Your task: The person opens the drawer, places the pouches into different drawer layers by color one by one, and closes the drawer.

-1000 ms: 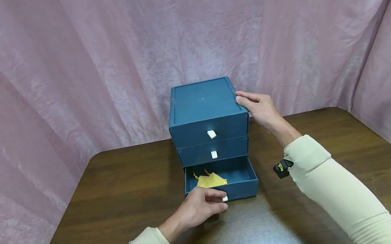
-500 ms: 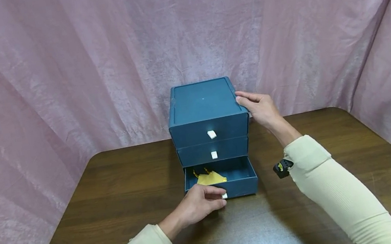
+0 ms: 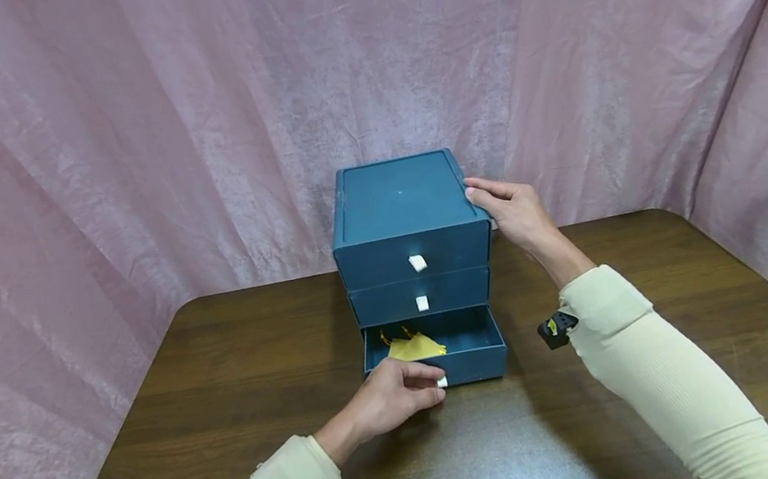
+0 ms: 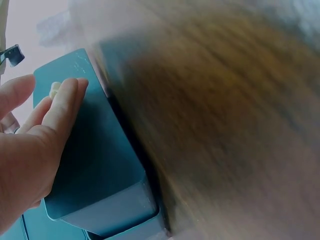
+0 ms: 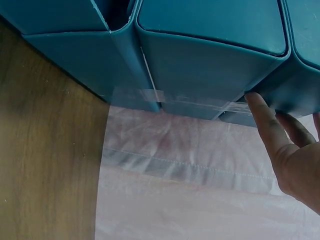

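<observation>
A blue three-drawer cabinet [image 3: 403, 195] stands near the back of the table, its bottom drawer [image 3: 477, 364] pulled partly out. Inside lies a yellow drawstring pouch [image 3: 416, 346] with darker cords. My left hand [image 3: 393, 398] holds the bottom drawer's white knob [image 3: 442, 382] at its fingertips. In the left wrist view, the left hand [image 4: 40, 135] has its fingers beside the knob [image 4: 54, 90] and against the drawer front [image 4: 100, 150]. My right hand [image 3: 517, 213] rests on the cabinet's upper right edge, and in the right wrist view extended fingers [image 5: 267, 120] touch the side.
The two upper drawers [image 3: 373, 266] are closed, each with a white knob. A brown wooden table [image 3: 248, 376] carries the cabinet, and a pink curtain [image 3: 212, 133] hangs behind it. A small black device [image 3: 556, 329] sits on my right sleeve.
The bottom drawer has slid slightly inward with the pouch, and my left hand has moved along with it. My right hand has stayed at the cabinet's upper right edge.
</observation>
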Tool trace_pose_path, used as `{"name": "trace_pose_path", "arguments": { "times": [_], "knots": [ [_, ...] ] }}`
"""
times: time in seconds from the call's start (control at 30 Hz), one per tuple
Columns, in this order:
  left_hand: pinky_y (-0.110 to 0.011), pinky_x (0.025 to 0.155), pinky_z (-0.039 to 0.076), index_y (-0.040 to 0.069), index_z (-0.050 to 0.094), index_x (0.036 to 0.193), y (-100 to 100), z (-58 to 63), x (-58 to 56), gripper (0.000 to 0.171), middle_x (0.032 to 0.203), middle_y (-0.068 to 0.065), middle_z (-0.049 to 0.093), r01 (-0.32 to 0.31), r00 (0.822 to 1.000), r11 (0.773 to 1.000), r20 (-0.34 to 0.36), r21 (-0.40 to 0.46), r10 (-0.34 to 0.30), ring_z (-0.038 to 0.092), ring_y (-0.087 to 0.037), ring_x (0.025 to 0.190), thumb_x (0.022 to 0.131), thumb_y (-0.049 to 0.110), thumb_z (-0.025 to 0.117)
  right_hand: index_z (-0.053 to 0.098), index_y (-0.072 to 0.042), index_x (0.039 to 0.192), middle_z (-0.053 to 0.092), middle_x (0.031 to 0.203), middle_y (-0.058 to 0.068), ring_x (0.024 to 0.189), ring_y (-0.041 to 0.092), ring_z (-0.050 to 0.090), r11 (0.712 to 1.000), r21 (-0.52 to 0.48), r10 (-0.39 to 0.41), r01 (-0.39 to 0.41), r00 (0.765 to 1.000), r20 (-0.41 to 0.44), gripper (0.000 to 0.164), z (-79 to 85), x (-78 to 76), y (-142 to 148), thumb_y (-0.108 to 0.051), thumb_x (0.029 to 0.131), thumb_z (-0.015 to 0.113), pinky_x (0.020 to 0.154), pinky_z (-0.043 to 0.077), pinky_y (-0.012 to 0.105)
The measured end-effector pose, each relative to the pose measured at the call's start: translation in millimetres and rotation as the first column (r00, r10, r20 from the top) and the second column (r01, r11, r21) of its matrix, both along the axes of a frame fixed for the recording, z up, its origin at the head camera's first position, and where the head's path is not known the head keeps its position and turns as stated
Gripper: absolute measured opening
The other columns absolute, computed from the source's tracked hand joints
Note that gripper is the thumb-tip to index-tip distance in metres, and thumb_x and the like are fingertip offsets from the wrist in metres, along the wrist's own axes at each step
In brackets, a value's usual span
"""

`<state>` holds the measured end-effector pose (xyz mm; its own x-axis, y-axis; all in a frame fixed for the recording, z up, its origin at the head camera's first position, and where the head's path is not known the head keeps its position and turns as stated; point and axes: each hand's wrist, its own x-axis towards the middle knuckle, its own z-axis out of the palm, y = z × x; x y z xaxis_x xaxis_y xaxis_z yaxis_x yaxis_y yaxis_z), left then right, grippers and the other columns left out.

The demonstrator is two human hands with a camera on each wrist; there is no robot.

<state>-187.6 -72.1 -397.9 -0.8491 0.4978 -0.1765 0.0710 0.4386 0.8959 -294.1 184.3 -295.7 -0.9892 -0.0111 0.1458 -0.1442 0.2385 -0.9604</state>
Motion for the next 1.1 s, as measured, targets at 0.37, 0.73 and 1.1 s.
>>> {"name": "trace_pose_path", "arguments": {
  "times": [0.37, 0.73, 1.1],
  "knots": [
    [-0.028, 0.08, 0.053, 0.003, 0.075, 0.114, -0.2, -1.9, -3.2, 0.023, 0.102, -0.001, 0.073, -0.016, 1.0, 1.0, 0.007, -0.003, 0.016, 0.064, -0.012, 0.091, 0.092, 0.012, 0.073, 0.054, -0.018, 0.146, 0.041, 0.155, 0.006, 0.145, 0.025, 0.033, 1.0, 0.018, -0.003, 0.003, 1.0, -0.002, 0.05, -1.7, 0.9, 0.2, -0.04, 0.102, 0.058, 0.113, 0.032, 0.047],
    [-0.029, 0.075, 0.057, -0.002, 0.075, 0.108, 3.1, -6.2, -6.2, 0.017, 0.099, -0.013, 0.073, -0.076, 0.997, 0.995, 0.0, 0.064, 0.076, 0.071, -0.02, 0.086, 0.092, 0.002, 0.069, 0.054, -0.018, 0.145, 0.043, 0.153, 0.007, 0.14, 0.026, 0.04, 1.0, 0.002, -0.01, 0.01, 1.0, -0.004, 0.05, -1.9, 1.8, -0.3, -0.04, 0.101, 0.058, 0.109, 0.038, 0.046],
    [-0.031, 0.074, 0.058, -0.004, 0.075, 0.106, 9.2, -3.7, -5.5, 0.016, 0.097, -0.015, 0.073, -0.124, 0.992, 0.989, 0.024, 0.081, 0.122, 0.071, -0.021, 0.086, 0.092, -0.004, 0.068, 0.053, -0.019, 0.146, 0.042, 0.154, 0.006, 0.14, 0.026, 0.041, 1.0, 0.011, -0.007, 0.007, 1.0, -0.002, 0.052, -2.7, 1.2, 0.1, -0.043, 0.101, 0.058, 0.107, 0.04, 0.047]
  ]
}}
